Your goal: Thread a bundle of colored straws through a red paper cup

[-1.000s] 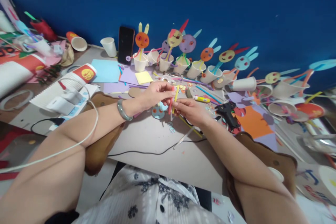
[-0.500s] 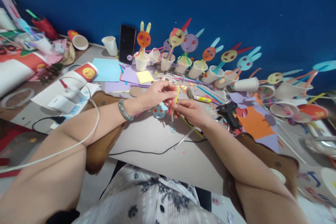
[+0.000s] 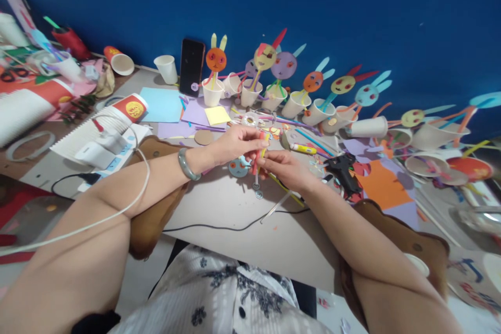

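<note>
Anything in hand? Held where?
Yes, a red strip and a yellow strip: left hand near their upper ends, right hand lower down. Exact contacts are hidden.

The yellow strip (image 3: 267, 138), earlier straight, now looks bent against the red stick (image 3: 254, 167).

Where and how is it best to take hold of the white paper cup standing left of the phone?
The white paper cup is probably best gripped round its outer side, below the rim, coming from the front. It stands mouth up, the phone close on its right and the blue wall behind; flat light-blue paper lies in front, so the near side looks open.
</note>
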Demonstrator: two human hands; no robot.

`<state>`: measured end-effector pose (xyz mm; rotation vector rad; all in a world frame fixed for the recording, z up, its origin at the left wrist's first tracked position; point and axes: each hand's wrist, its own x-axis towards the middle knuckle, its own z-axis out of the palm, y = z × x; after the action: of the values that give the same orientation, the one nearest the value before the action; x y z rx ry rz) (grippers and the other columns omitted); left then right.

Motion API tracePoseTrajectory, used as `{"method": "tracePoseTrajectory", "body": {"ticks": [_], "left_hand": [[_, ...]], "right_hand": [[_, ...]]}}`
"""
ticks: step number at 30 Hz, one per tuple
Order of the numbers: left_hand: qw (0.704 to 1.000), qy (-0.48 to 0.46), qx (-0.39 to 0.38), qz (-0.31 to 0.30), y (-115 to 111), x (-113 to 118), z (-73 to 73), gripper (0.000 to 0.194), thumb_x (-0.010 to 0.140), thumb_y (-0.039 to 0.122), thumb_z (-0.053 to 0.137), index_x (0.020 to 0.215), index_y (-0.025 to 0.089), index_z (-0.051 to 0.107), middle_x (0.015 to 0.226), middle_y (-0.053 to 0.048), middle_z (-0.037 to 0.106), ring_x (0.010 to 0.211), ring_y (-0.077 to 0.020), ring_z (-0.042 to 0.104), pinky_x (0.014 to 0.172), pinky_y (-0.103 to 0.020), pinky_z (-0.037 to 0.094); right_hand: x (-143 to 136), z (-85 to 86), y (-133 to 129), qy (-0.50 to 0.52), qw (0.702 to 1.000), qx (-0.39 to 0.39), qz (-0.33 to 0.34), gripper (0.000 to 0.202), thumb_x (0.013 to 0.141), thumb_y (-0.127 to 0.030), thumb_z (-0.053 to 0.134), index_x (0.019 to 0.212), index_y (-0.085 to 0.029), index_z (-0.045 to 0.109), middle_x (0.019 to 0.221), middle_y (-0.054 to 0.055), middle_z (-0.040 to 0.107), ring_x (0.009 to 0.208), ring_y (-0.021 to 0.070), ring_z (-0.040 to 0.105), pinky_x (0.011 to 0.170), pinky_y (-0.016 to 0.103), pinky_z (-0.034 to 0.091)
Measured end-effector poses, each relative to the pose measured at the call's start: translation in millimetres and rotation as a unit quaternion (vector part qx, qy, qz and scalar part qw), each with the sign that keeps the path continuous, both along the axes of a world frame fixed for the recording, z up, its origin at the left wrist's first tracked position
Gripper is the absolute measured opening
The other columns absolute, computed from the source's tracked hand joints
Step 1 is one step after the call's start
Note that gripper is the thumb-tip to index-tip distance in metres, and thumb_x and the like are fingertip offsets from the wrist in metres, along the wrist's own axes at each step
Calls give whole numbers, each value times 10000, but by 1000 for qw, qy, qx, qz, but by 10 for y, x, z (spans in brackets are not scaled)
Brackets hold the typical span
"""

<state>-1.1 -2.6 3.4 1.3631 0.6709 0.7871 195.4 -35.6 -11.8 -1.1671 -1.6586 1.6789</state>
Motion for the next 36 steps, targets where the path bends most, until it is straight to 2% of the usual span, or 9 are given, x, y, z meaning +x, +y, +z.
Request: {"method": "tracePoseTrajectory", "body": {"ticks": [6, 13, 18, 23, 28, 33, 36], "left_hand": [[1000, 13, -9, 5, -23, -16, 55, 285, 880, 319, 757, 708, 139, 618, 608, 30, 621, 533, -51, 567, 546, -183, 462], [1000, 15, -13, 13, -22, -11, 38, 243, 919, 246, 700, 722, 144, 602, 600, 38, 599, 526, -45, 573, 535, -166, 450], [999, 20, 29, 20, -18, -21, 59, 287, 893, 297, 741, 694, 138, 608, 610, 44, 566, 550, -46, 525, 551, -185, 425], [997, 28, 65, 17, -15, -46, 57, 287, 886, 312, 731, 684, 141, 619, 615, 40, 564, 569, -55, 516, 562, -198, 406], [998, 14, 56, -2, -10, -50, 30, 283, 880, 344, 730, 703, 148, 627, 621, 32, 581, 569, -59, 531, 562, -198, 416], [998, 24, 48, 15, -3, -48, 57, 334, 860, 388, 770, 687, 147, 617, 618, 32, 564, 573, -52, 499, 560, -196, 402], [998, 34, 38, 29, -2, -50, 83, 334, 863, 378, 768, 684, 147, 607, 610, 39, 532, 557, -49, 474, 542, -202, 380]], "right_hand": [[19, -9, 27, 1, 1000, -12, 5, 498, 770, -708, 794, 751, -210, 788, 695, 35, 699, 640, 149, 594, 643, 292, 488], [27, -13, 35, 22, 999, -27, 6, 513, 768, -699, 804, 818, -189, 783, 835, 58, 762, 641, 134, 609, 642, 283, 511], [35, -27, 39, 39, 998, -36, 16, 489, 799, -666, 799, 853, -181, 789, 866, 67, 786, 613, 123, 624, 618, 273, 511], [62, -26, 40, 34, 998, -39, 26, 512, 801, -685, 786, 839, -174, 794, 783, 63, 775, 583, 127, 622, 602, 270, 503], [81, 5, 42, -4, 999, -14, 31, 547, 800, -722, 763, 810, -176, 798, 682, 55, 737, 592, 144, 618, 612, 282, 485], [59, 54, 39, -53, 998, 39, -6, 575, 756, -765, 768, 684, -196, 732, 615, 21, 661, 594, 132, 549, 607, 291, 428], [50, 47, 41, -46, 999, 22, -6, 545, 706, -729, 829, 687, -196, 712, 621, 7, 642, 593, 123, 526, 600, 287, 409]]}}
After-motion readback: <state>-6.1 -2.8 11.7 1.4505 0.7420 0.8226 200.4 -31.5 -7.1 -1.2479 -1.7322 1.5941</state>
